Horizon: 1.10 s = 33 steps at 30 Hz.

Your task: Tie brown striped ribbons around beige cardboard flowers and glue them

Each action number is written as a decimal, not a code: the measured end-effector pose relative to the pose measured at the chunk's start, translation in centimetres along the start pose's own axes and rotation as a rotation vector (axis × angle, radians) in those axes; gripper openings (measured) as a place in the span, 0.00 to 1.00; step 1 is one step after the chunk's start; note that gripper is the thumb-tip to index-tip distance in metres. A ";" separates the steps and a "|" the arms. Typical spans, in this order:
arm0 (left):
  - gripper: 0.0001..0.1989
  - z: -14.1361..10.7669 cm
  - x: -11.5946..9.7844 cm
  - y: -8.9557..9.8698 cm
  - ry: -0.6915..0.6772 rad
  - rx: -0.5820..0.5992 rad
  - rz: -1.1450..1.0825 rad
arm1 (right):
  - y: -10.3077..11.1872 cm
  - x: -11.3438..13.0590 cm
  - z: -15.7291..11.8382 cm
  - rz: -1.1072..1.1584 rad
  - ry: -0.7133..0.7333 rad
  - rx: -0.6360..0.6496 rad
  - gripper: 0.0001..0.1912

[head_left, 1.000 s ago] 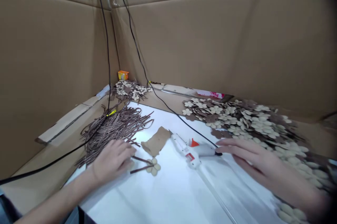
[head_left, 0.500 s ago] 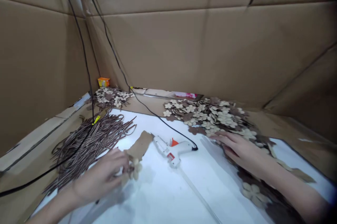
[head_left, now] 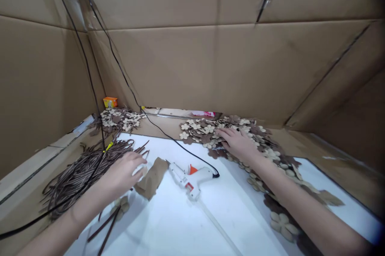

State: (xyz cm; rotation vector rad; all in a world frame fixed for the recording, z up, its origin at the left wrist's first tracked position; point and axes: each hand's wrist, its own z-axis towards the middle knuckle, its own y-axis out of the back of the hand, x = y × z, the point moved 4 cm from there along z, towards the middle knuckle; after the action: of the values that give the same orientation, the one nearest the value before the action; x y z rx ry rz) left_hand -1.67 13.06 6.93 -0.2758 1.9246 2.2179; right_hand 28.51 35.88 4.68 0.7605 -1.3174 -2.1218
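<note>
My left hand (head_left: 128, 172) is raised beside a heap of thin brown strips (head_left: 81, 172), its thumb and fingers apart with nothing visible between them. Below its wrist, a beige felt flower (head_left: 122, 207) with dark brown strips lies on the white board (head_left: 177, 228). My right hand (head_left: 240, 144) reaches over a pile of beige and brown felt flowers (head_left: 207, 130), fingers stretched out and touching the top ones. Between the hands lies a white hot glue gun (head_left: 192, 180) with an orange trigger and a clear glue stick. Its nozzle meets a piece of brown cardboard (head_left: 152, 180).
Cardboard walls (head_left: 180, 67) enclose the back and sides. A black cord (head_left: 174, 138) runs from the glue gun up the back corner; another crosses the strips. A small orange box (head_left: 110, 102) stands behind a second flower pile (head_left: 120, 117). More flowers (head_left: 284, 226) trail down the right.
My left hand has let go of the beige flower, now on the board, and moved away from me. My right hand has moved left and farther onto the pile. The camera view has shifted.
</note>
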 end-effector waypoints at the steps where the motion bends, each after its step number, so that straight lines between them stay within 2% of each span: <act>1: 0.12 -0.7 -0.3 -0.5 -0.020 0.022 -0.014 | -0.1 -0.1 0.8 0.001 0.014 -0.001 0.21; 5: 0.13 -3.3 -1.4 -0.5 -0.098 0.004 -0.123 | 0.8 -1.0 2.7 0.041 0.032 -0.039 0.15; 7: 0.13 -4.4 -1.7 -0.1 -0.127 -0.027 -0.175 | 2.6 -1.2 2.7 0.069 -0.034 -0.125 0.16; 9: 0.14 -5.5 -2.0 0.1 -0.140 -0.052 -0.188 | 4.9 -0.2 1.8 0.109 -0.119 -0.230 0.19; 11: 0.14 -6.5 -2.2 -0.1 -0.168 -0.076 -0.191 | 7.2 3.0 -0.1 0.177 -0.100 -0.284 0.19; 12: 0.15 -7.1 -2.4 -0.3 -0.190 -0.086 -0.194 | 8.1 5.6 -1.2 0.235 -0.023 -0.283 0.17; 13: 0.15 -7.7 -2.7 -0.6 -0.213 -0.094 -0.197 | 8.8 8.9 -2.5 0.350 0.154 -0.259 0.15; 14: 0.14 -8.3 -3.1 -0.9 -0.234 -0.102 -0.199 | 9.2 12.5 -4.0 0.397 0.392 -0.237 0.15; 16: 0.15 -9.3 -3.8 -1.5 -0.261 -0.126 -0.180 | 9.1 18.5 -6.6 0.383 0.624 -0.228 0.19; 17: 0.15 -9.8 -4.3 -1.7 -0.277 -0.154 -0.154 | 8.6 20.9 -7.5 0.359 0.685 -0.199 0.19; 18: 0.15 -10.3 -4.7 -1.9 -0.299 -0.194 -0.117 | 8.1 22.6 -8.0 0.358 0.704 -0.170 0.19; 20: 0.15 -11.2 -5.6 -2.1 -0.351 -0.281 -0.032 | 7.0 24.3 -8.1 0.353 0.712 -0.035 0.21; 22: 0.16 -12.0 -6.1 -2.4 -0.376 -0.322 0.028 | 6.7 23.6 -7.5 0.414 0.726 0.115 0.28; 24: 0.17 -12.5 -6.1 -3.0 -0.350 -0.298 0.074 | 6.9 20.8 -6.3 0.483 0.653 0.227 0.35; 25: 0.17 -12.6 -6.0 -3.4 -0.330 -0.282 0.104 | 7.0 18.8 -5.6 0.466 0.582 0.237 0.34; 27: 0.18 -12.8 -6.0 -4.2 -0.307 -0.261 0.175 | 6.5 14.6 -4.4 0.383 0.435 0.155 0.30; 30: 0.20 -12.5 -6.1 -5.4 -0.326 -0.168 0.228 | 3.5 10.9 -3.9 0.290 0.395 0.205 0.28; 33: 0.20 -11.9 -6.1 -6.3 -0.341 -0.014 0.198 | 0.5 10.2 -4.3 0.237 0.398 0.245 0.31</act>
State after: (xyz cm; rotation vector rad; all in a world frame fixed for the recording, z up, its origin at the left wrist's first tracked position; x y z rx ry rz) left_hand 6.10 1.96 0.84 0.2867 1.8158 2.2190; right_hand 24.38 26.01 1.64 1.0094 -1.3781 -1.5449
